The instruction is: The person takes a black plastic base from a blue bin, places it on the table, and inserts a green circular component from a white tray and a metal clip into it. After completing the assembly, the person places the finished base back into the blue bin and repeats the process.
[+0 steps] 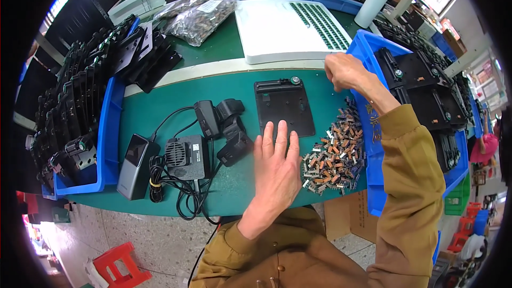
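A flat black plastic plate [285,108] with a raised bar and a small round silver part along its far end lies on the green mat. My left hand [277,168] is open, palm down, its straight fingers reaching the plate's near edge. Beyond the plate, to the right, my right hand [345,71] is curled closed by the white board's near right corner and the blue bin's rim. Whatever its fingers may hold is hidden. Between the plate and the bin sits a heap of small switch-like parts [336,154] in brown, black and metal.
Blue bins of black plates flank me, one left [109,138], one right [376,176]. Left of the plate lie a power bank [137,166], a cabled black box [186,157] and black strapped gear [229,128]. Farther back are a white board [272,29], plastic bags [200,21] and a white bottle [373,5].
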### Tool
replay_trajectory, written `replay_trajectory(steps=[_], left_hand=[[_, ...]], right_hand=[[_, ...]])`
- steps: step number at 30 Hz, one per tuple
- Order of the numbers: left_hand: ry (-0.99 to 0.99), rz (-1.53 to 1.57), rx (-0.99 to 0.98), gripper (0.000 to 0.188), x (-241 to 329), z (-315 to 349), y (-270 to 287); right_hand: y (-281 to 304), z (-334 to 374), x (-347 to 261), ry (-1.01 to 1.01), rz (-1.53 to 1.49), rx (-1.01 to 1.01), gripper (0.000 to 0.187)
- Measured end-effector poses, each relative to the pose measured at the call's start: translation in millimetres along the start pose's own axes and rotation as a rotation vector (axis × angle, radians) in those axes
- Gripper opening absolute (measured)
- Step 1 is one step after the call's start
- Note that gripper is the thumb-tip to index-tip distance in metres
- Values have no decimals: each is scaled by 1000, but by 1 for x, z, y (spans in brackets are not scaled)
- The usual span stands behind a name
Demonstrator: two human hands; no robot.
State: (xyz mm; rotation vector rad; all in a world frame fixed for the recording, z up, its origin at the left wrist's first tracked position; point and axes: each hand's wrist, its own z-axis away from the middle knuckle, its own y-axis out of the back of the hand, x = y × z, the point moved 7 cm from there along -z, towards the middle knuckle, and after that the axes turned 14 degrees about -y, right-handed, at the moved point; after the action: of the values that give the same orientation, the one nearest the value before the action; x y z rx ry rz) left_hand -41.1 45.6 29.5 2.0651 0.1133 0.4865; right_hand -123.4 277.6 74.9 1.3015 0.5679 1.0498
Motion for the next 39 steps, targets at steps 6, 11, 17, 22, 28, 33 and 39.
replay_trajectory(steps=[6, 11, 17, 22, 28, 33, 39], left_hand=[[8, 56, -3, 51, 1, 1, -1], [-1, 83, -10, 51, 3, -2, -2], [-2, 9, -6, 50, 0, -1, 0], [-21, 18, 11, 50, 3, -3, 1], [5, 29, -4, 50, 1, 0, -2], [14, 45, -9, 52, 1, 1, -3], [18, 56, -14, 51, 1, 0, -3]], right_hand=[[5, 1, -9, 77, -358, 30, 28], [8, 6, -24, 182, -347, 76, 25], [-5, 33, -14, -53, -62, -250, 25], [-27, 33, 2, -62, -22, -174, 25], [-22, 25, -4, -26, -156, -152, 19], [-28, 17, -1, -61, -611, -254, 13], [-23, 20, 2, -73, -632, -226, 17]])
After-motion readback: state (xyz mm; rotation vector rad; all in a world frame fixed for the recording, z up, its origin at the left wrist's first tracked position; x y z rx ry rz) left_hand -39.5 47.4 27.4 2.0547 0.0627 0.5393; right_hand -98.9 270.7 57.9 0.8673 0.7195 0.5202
